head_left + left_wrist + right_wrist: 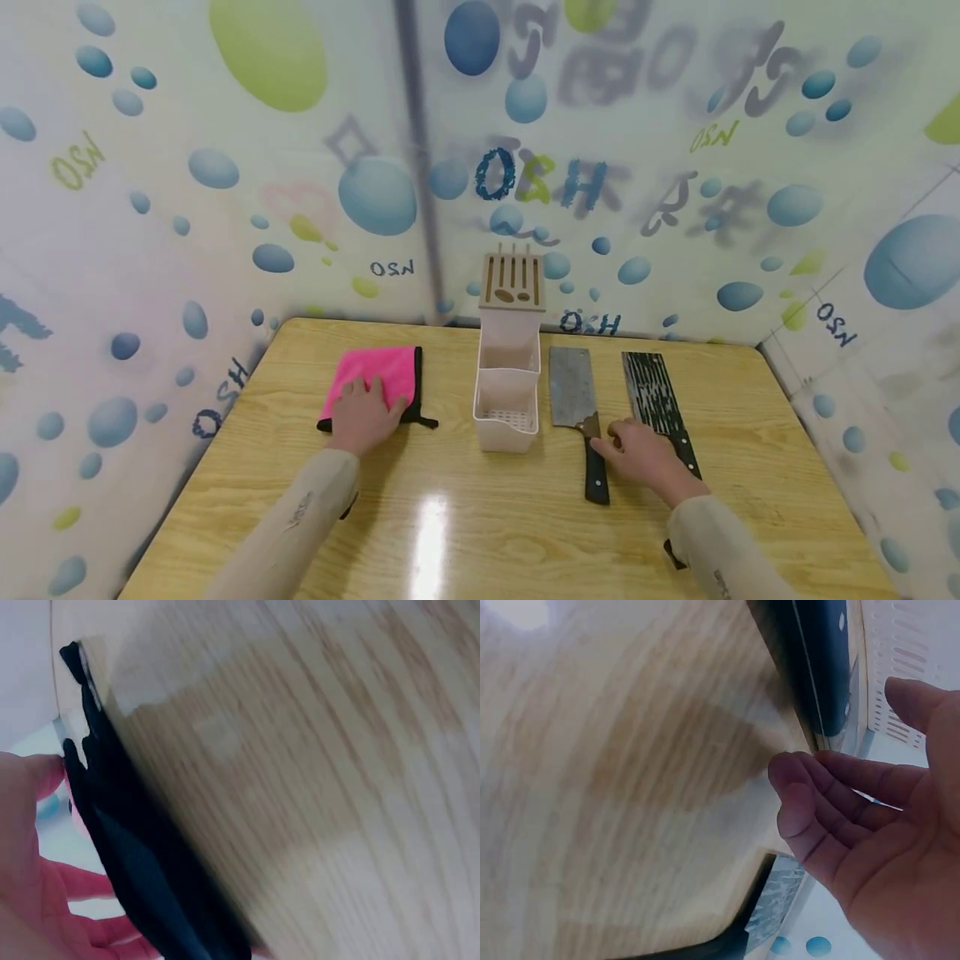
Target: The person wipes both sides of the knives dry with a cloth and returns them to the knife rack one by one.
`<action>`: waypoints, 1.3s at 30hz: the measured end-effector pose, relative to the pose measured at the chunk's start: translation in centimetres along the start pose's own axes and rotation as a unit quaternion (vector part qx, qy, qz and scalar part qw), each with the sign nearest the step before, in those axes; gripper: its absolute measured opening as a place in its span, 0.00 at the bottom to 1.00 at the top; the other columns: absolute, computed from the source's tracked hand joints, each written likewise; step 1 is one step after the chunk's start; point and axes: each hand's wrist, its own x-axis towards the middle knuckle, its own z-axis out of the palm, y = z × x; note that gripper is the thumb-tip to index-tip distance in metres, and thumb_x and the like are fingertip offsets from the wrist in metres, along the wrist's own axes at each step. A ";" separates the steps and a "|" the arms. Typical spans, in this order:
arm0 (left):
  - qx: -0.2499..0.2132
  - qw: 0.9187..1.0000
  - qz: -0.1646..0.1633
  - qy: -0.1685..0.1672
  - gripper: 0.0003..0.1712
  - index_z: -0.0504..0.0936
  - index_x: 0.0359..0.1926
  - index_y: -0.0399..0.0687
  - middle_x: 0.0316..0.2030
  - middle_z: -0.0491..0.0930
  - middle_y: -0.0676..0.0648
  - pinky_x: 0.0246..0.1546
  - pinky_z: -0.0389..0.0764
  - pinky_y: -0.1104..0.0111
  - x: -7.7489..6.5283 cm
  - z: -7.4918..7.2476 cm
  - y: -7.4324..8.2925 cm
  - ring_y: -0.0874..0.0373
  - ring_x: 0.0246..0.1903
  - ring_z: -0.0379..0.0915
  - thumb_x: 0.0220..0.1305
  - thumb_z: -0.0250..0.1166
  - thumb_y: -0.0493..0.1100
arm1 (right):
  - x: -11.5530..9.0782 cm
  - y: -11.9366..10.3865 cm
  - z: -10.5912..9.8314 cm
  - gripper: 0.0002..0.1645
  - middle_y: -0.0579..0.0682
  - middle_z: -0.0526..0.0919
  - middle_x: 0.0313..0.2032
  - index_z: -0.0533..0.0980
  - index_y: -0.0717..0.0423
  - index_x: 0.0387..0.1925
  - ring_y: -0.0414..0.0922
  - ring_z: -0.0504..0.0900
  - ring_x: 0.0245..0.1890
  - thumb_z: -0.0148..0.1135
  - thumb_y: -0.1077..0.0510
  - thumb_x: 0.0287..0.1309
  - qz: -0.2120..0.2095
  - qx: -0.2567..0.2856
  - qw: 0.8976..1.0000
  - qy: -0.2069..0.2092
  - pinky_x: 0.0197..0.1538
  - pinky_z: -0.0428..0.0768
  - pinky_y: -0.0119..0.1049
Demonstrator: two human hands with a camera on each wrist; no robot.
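A folded pink cloth (378, 363) with black edging lies on the left of the table. My left hand (365, 417) rests on its near part, fingers spread forward. In the left wrist view the black edging (154, 859) runs beside thumb and fingers. A cleaver (572, 387) lies flat to the right, its black handle (596, 475) toward me. Farther right is a second knife (649, 385) with a dark streaked blade, its handle partly behind my right hand (641, 450). That hand hovers between the two knives, fingers loosely bent, fingertips right by the cleaver's handle (821, 667), grasping nothing.
A pale knife holder (507, 437) with open compartments and a slotted brown top (513, 283) stands upright between cloth and cleaver. The wooden table (487, 533) ends at a patterned wall covering (637, 225) behind and on both sides.
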 end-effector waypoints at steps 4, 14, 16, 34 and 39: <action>0.020 0.999 -0.027 0.005 0.44 0.70 0.56 0.25 0.52 0.73 0.22 0.50 0.77 0.36 0.4 0.7 0.4 0.27 0.54 0.70 0.71 0.58 0.68 | -0.1 -0.1 0.9 0.23 0.47 0.67 0.18 0.70 0.54 0.22 0.42 0.63 0.18 0.62 0.48 0.72 0.007 0.022 1.000 -0.012 0.24 0.63 0.35; 0.071 0.997 -0.029 -0.017 0.49 0.77 0.53 0.23 0.46 0.76 0.26 0.44 0.81 0.36 1.7 0.2 1.5 0.31 0.49 0.74 0.63 0.66 0.71 | 0.1 0.4 2.1 0.25 0.49 0.70 0.22 0.69 0.55 0.25 0.44 0.67 0.22 0.70 0.44 0.64 0.030 0.053 0.998 -0.024 0.28 0.65 0.36; 0.073 0.997 -0.032 -0.019 0.49 0.77 0.52 0.22 0.45 0.76 0.27 0.43 0.81 0.35 1.9 0.1 1.7 0.31 0.48 0.74 0.62 0.68 0.71 | 0.3 0.4 2.2 0.26 0.49 0.70 0.23 0.69 0.55 0.25 0.44 0.68 0.23 0.70 0.43 0.64 0.032 0.051 0.998 -0.022 0.28 0.66 0.36; 0.032 0.999 -0.039 0.000 0.39 0.74 0.39 0.27 0.34 0.78 0.31 0.34 0.84 0.41 1.5 0.0 2.3 0.34 0.38 0.80 0.58 0.76 0.62 | 0.3 -0.6 2.8 0.19 0.51 0.74 0.24 0.72 0.58 0.26 0.45 0.72 0.22 0.68 0.50 0.61 0.060 0.064 0.996 0.000 0.26 0.71 0.36; 0.025 0.999 -0.027 0.007 0.36 0.74 0.35 0.30 0.29 0.78 0.34 0.29 0.84 0.44 1.7 0.2 2.2 0.36 0.33 0.81 0.57 0.77 0.60 | 0.1 -1.0 3.1 0.16 0.52 0.75 0.25 0.73 0.60 0.28 0.46 0.73 0.23 0.65 0.51 0.60 0.097 0.070 0.993 0.017 0.26 0.72 0.35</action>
